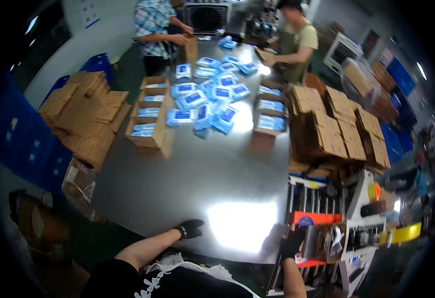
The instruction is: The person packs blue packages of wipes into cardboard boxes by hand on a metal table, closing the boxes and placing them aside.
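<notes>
My left hand, in a black glove, rests flat on the near edge of a shiny metal table and holds nothing. My right hand, also gloved in black, grips the side of a cardboard box standing on a roller conveyor at the table's right. Further up the table lie several blue and white soft packs. Open cardboard boxes partly filled with those packs stand on both sides of the pile.
Stacks of flat cardboard lie at the left, more folded boxes at the right. Two other people work at the table's far end. A tape machine with a yellow roll stands at the lower right.
</notes>
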### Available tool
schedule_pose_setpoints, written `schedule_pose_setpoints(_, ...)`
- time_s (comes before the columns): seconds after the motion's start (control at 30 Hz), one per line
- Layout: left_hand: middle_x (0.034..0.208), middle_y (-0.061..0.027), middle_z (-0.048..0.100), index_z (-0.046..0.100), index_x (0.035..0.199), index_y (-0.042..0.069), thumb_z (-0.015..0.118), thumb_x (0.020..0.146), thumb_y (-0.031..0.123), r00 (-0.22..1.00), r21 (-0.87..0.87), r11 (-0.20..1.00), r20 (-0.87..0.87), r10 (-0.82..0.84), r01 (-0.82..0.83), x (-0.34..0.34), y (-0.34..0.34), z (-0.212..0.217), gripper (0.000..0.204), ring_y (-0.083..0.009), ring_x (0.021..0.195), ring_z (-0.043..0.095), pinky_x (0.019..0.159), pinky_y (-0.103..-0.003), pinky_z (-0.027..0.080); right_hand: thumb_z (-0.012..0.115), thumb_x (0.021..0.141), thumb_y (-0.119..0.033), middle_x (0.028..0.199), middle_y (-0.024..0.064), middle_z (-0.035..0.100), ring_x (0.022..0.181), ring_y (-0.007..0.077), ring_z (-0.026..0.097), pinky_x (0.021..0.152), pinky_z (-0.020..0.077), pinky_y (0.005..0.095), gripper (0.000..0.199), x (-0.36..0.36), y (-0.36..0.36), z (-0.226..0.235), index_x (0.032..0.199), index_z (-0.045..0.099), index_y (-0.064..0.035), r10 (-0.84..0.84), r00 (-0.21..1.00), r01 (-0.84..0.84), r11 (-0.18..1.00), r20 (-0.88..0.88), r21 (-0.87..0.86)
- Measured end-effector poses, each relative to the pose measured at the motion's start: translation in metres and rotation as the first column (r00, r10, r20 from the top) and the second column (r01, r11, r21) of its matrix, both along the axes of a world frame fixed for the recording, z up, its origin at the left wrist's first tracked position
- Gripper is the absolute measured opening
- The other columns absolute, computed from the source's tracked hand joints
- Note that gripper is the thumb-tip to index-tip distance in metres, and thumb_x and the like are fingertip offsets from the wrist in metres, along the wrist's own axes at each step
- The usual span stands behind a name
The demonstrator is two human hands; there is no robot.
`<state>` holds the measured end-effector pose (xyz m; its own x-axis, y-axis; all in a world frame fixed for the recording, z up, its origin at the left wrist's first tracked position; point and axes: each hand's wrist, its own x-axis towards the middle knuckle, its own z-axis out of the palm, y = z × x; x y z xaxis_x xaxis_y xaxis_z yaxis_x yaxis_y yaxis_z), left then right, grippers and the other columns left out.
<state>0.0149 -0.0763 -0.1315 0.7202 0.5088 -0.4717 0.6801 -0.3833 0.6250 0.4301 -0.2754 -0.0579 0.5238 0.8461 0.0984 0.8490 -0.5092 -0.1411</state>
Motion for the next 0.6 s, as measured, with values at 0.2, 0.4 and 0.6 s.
schedule_pose_setpoints(0.2, 0.12, -0.0167, 0.058, 0.056, 0.119, 0.004, 0.062, 0.08, 0.038, 0.917, 0.009, 0.918, -0.04, 0.397, -0.397, -0.154, 0.06, 0.049, 0.052, -0.0313, 0.113, 0.054, 0.097, -0.038, 0.041, 0.058, 0.088, -0.039, 0.12, 0.0158, 0.05, 0.106, 0.0297, 0.049, 0.082, 0.0427, 0.0366, 0.05, 0.033, -0.018, -0.044, 0.119, 0.049, -0.0006, 0.019, 0.953, 0.09, 0.934, -0.301, 0.345)
schedule_pose_setpoints(0.4, 0.121, -0.0165, 0.056, 0.054, 0.122, 0.005, 0.068, 0.078, 0.028, 0.804, 0.366, 0.716, 0.263, 0.534, -0.595, -0.251, 0.153, 0.062, 0.052, -0.0324, 0.115, 0.052, 0.099, -0.04, 0.04, 0.044, 0.095, -0.029, 0.137, 0.0161, 0.041, 0.128, 0.0235, 0.038, 0.107, 0.0301, 0.0332, 0.049, -0.121, 0.075, -0.035, 0.135, 0.039, -0.0026, 0.025, 0.995, -0.037, 0.992, 0.099, 0.117)
schedule_pose_setpoints(0.6, 0.121, -0.0171, 0.051, 0.049, 0.12, 0.005, 0.07, 0.07, 0.012, 0.794, 0.752, 0.258, 0.56, 0.235, -0.607, -0.252, 0.364, 0.142, 0.055, -0.0375, 0.112, 0.046, 0.097, -0.046, 0.037, 0.072, 0.077, -0.029, 0.13, 0.0212, 0.044, 0.118, 0.0406, 0.044, 0.098, 0.0388, 0.0448, 0.066, -0.324, 0.261, 0.034, 0.128, 0.045, 0.0027, 0.635, 0.684, -0.607, 0.769, -0.359, 0.202)
